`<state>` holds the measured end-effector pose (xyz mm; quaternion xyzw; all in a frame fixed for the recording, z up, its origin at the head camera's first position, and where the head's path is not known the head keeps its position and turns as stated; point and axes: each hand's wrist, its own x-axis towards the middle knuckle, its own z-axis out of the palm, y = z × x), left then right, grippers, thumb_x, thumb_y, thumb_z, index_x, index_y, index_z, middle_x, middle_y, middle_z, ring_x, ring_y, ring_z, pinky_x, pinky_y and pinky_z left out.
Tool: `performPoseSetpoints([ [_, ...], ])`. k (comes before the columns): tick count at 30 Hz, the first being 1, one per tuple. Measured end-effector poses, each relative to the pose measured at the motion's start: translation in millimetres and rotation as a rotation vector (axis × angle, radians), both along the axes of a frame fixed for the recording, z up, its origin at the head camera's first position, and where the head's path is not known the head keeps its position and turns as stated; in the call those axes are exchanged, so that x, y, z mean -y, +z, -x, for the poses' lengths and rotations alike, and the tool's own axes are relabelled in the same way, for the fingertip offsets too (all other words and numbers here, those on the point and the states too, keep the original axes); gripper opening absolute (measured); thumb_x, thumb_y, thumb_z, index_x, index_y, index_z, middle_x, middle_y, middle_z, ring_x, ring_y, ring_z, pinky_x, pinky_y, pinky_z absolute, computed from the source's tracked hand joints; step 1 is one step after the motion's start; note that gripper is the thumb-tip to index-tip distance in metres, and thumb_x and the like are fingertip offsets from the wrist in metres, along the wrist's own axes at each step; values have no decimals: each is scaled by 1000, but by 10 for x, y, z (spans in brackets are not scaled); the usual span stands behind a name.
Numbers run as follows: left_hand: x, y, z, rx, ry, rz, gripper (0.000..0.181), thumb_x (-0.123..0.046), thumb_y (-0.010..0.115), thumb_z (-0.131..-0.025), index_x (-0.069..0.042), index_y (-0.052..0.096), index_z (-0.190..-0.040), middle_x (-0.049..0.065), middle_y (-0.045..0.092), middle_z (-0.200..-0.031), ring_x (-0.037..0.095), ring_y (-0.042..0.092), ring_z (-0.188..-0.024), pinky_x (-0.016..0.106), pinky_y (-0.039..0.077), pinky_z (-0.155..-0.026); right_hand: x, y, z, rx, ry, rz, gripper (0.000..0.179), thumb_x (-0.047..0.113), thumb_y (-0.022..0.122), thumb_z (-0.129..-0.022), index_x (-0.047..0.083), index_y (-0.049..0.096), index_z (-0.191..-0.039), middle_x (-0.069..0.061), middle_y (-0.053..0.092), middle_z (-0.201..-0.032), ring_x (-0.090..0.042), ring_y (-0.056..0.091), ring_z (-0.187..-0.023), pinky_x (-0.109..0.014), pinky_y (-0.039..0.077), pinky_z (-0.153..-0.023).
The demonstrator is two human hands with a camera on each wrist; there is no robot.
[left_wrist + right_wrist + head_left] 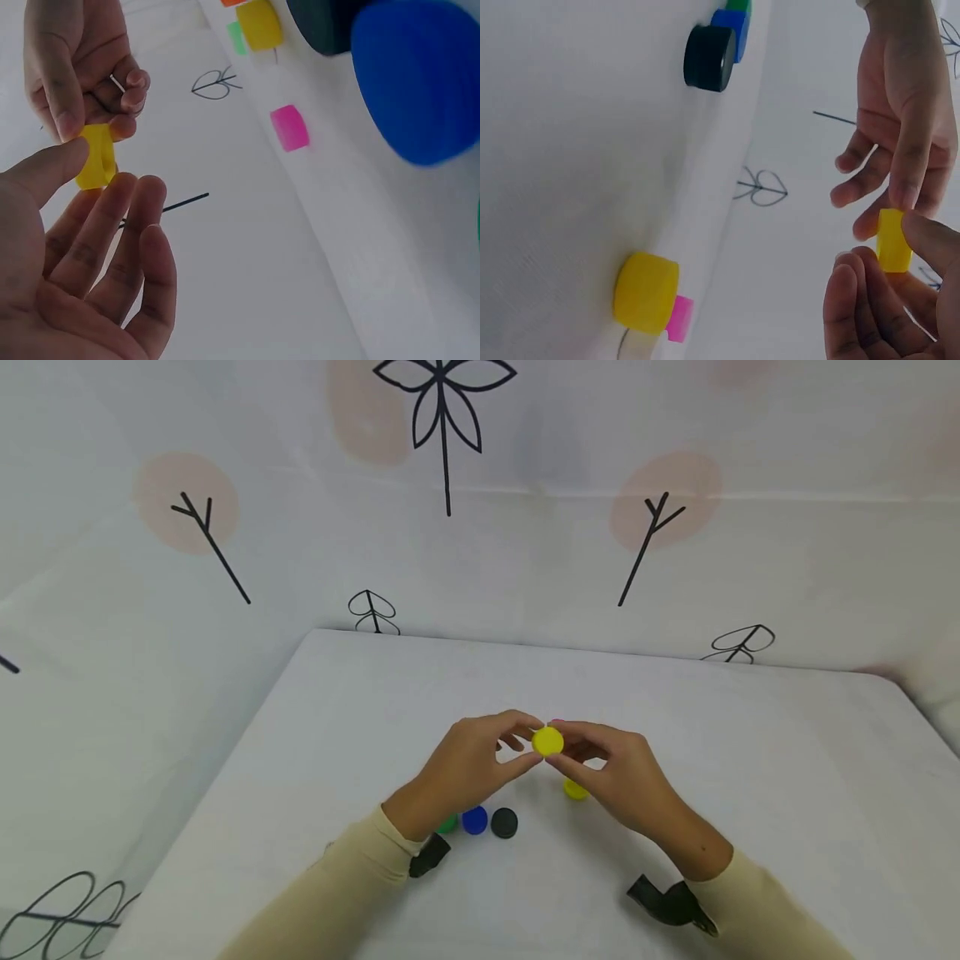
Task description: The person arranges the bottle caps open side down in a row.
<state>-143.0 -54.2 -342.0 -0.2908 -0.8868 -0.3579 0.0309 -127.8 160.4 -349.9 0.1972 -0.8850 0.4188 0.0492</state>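
Note:
A small yellow disc (547, 742), rather like a cap, is held up between both hands above the white table. My left hand (468, 760) pinches it from the left with thumb and fingertips. From the right, the thumb and forefinger of my right hand (630, 777) pinch the same disc. In the left wrist view the disc (96, 157) is seen edge-on, with a hollow showing on one side. The remaining fingers of both hands are loosely bent. A second yellow disc (576, 789) lies on the table, partly hidden behind the right hand.
Green (447, 824), blue (474, 820) and black (504, 822) discs lie in a row near the left wrist. A pink piece (289, 127) lies farther back. Light green (237, 37) and orange pieces (238, 3) show too. Printed fabric rises behind the table (750, 735).

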Motion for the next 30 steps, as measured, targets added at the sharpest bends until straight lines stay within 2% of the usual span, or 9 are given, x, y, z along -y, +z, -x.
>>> performPoseSetpoints([
  [4, 15, -17, -80, -8, -1, 8, 35, -27, 77, -89, -17, 68, -121, -6, 76, -109, 9, 72, -92, 24, 57, -81, 7, -4, -81, -1, -2, 1, 37, 11, 82, -82, 8, 71, -117, 2, 76, -93, -6, 70, -78, -23, 59, -71],
  [9, 23, -28, -144, 19, -26, 37, 32, -28, 77, -89, -18, 69, -118, -7, 75, -110, 10, 71, -94, 24, 57, -81, -1, -59, -159, -2, -1, -9, 32, 14, 83, -81, 12, 72, -111, 8, 75, -88, -1, 67, -75, -24, 59, -71],
  [19, 4, -87, -182, 124, -39, 245, 30, -32, 79, -87, -19, 71, -112, -7, 74, -103, 9, 66, -95, 20, 53, -80, -11, -271, -224, 54, 87, 29, 27, 12, 84, -80, 16, 74, -105, 9, 71, -93, -3, 64, -76, -22, 58, -71],
  [24, 2, -136, -194, 128, -54, 318, 27, -32, 80, -86, -18, 73, -107, -8, 73, -97, 8, 65, -92, 21, 53, -81, 1, -358, -243, 98, 127, 11, 24, 15, 83, -82, 17, 74, -103, 10, 67, -88, -3, 61, -75, -22, 57, -70],
  [30, -20, -221, -218, 115, -89, 406, 27, -32, 83, -83, -17, 74, -103, -7, 74, -98, 7, 66, -92, 22, 53, -82, 9, -415, -279, 169, 164, -61, 23, 17, 83, -82, 14, 75, -103, 11, 63, -81, -2, 58, -73, -20, 54, -67],
])
